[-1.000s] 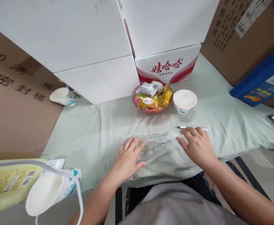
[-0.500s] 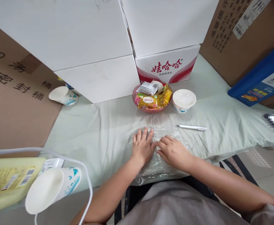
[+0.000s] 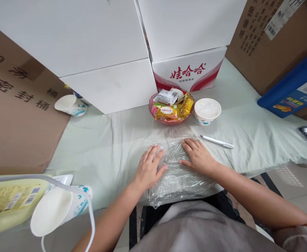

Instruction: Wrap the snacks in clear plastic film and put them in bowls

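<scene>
A crinkled sheet of clear plastic film (image 3: 178, 175), perhaps a bag, lies on the pale green cloth (image 3: 98, 147) right in front of me. My left hand (image 3: 149, 168) rests on its left side, fingers stretched out and a little apart. On the upper right part of the film lies my right hand (image 3: 199, 155), palm down, thumb spread from the fingers. Neither hand grips anything. Just beyond the right hand is a white pen (image 3: 216, 141).
Behind the film stand a red glass bowl (image 3: 169, 121) of wrapped snacks and a paper cup (image 3: 207, 111). White boxes (image 3: 129, 87) rise at the back. A blue jug (image 3: 295, 87) is at right. Another paper cup (image 3: 51, 213), a yellow jug (image 3: 12, 199) and a white cable (image 3: 92, 213) are at left.
My hands, close together before, have moved apart: the left to the left, the right to the right and slightly farther away. My right fingers have stretched out. The film looks more spread.
</scene>
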